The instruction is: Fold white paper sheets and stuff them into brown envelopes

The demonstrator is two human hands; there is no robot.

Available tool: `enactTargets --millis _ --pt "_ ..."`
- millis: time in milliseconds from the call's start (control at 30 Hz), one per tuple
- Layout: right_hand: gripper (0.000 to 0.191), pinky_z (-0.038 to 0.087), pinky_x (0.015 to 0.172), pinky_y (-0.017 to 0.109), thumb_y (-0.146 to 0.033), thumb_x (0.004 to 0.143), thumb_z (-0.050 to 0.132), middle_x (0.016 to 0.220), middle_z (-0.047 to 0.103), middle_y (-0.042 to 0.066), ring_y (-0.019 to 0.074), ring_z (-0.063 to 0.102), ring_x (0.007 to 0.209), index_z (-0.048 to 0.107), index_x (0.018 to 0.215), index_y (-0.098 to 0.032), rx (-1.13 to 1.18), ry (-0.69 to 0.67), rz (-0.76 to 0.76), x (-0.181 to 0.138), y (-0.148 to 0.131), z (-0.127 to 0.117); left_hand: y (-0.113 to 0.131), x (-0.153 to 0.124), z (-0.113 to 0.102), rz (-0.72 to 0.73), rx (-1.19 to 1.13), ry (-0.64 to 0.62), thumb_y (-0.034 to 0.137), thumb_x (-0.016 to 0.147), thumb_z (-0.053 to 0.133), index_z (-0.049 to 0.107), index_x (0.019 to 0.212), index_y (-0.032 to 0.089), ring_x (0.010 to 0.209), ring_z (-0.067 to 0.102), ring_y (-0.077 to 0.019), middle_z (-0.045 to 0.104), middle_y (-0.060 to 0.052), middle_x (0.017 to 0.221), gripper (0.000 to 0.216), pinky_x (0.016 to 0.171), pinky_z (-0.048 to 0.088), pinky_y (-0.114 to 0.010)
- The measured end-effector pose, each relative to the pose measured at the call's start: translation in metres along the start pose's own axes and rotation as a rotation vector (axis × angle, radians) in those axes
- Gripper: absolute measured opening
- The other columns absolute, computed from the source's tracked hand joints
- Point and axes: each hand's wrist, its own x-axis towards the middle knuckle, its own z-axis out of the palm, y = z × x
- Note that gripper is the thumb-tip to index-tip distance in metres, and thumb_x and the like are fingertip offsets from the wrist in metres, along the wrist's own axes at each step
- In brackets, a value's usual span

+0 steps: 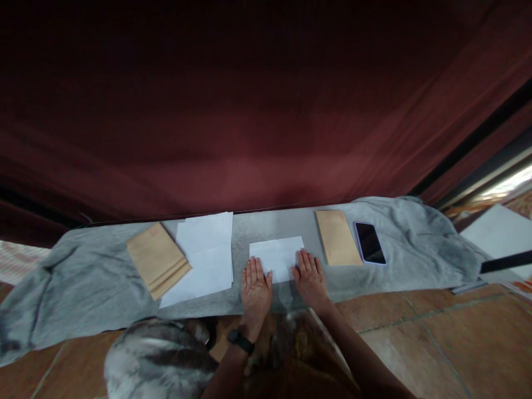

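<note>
White paper, a small rectangle, lies mid-tabletop beneath the fingers of both hands. The left hand rests flat at its near left corner, fingers straight and thumb spread; the right hand lies flat over its right edge, fingers extended too. Neither is gripping anything. There's a dark band on the left wrist.

Just right of the right hand sits a brown envelope; I can't tell if it's one or several. Beyond it lies a phone, dark screen up, with a pale purple edge. Left of the hands are larger white sheets, partly covered by a fanned stack of brown envelopes. Rumpled grey cloth drapes both ends, a dark red surface rises along the far side, and floor tiles show on the near side.
</note>
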Motion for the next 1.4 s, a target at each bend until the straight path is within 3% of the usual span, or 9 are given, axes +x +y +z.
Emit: enactTargets --millis 100,267,567,700,900,1100,1400 --pt "0.054 0.015 0.123 0.058 -0.036 0.101 0.043 0.16 0.035 0.016 0.0324 0.026 0.151 0.044 0.151 -0.014 0.109 -0.045 0.025 0.017 -0.017 0.0 0.0 0.0 -0.001 -0.015 -0.024 0.014 0.035 0.102 0.039 0.032 0.154 0.004 0.148 0.034 -0.0325 0.039 -0.024 0.156 0.061 0.119 0.034 -0.054" --pt "0.053 0.017 0.124 0.053 -0.033 0.101 0.044 0.159 0.038 0.011 0.0274 0.03 0.15 0.043 0.152 -0.018 0.128 -0.129 -0.138 0.047 -0.045 0.015 0.002 0.0 -0.002 -0.023 -0.03 0.01 0.033 0.101 0.039 0.03 0.155 0.005 0.149 0.033 -0.032 0.038 -0.022 0.157 0.061 0.12 0.031 -0.055" --pt "0.05 0.018 0.123 0.054 -0.029 0.102 0.044 0.16 0.037 0.011 0.0279 0.031 0.15 0.045 0.151 -0.02 0.059 -0.063 -0.081 0.052 -0.011 0.015 0.004 0.004 0.001 -0.05 0.022 0.006 0.036 0.103 0.034 0.042 0.149 0.004 0.147 0.035 -0.0346 0.044 -0.023 0.153 0.057 0.12 0.024 -0.063" --pt "0.051 0.017 0.123 0.055 -0.028 0.101 0.043 0.161 0.035 0.01 0.0278 0.028 0.151 0.044 0.152 -0.021 0.078 -0.074 -0.087 0.049 -0.009 0.01 0.026 0.027 0.006 0.07 -0.073 -0.09 0.031 0.103 0.033 0.042 0.151 0.014 0.151 0.029 -0.029 0.045 -0.014 0.155 0.052 0.122 0.024 -0.058" --pt "0.06 0.013 0.125 0.054 -0.018 0.095 0.04 0.164 0.028 0.009 0.0272 0.022 0.153 0.039 0.154 -0.018 0.084 -0.11 -0.092 0.048 -0.01 0.008 0.048 0.063 0.025 0.162 -0.1 -0.24 0.037 0.103 0.034 0.043 0.151 0.014 0.15 0.03 -0.0272 0.041 -0.011 0.157 0.054 0.123 0.027 -0.053" --pt "0.057 0.013 0.124 0.054 -0.023 0.098 0.038 0.163 0.029 0.009 0.0284 0.024 0.152 0.038 0.155 -0.018 0.056 -0.119 -0.074 0.051 -0.012 0.01 0.03 0.073 0.026 0.145 -0.07 -0.195 0.04 0.102 0.036 0.04 0.153 0.012 0.15 0.032 -0.026 0.039 -0.014 0.158 0.058 0.123 0.027 -0.049" --pt "0.052 0.01 0.125 0.056 -0.029 0.102 0.038 0.16 0.036 0.012 0.0291 0.028 0.151 0.044 0.152 -0.016 0.057 -0.069 -0.05 0.056 -0.017 0.017 0.002 0.064 0.022 0.08 -0.02 -0.103 0.034 0.102 0.035 0.038 0.153 0.01 0.15 0.031 -0.0287 0.04 -0.016 0.158 0.057 0.123 0.023 -0.053"
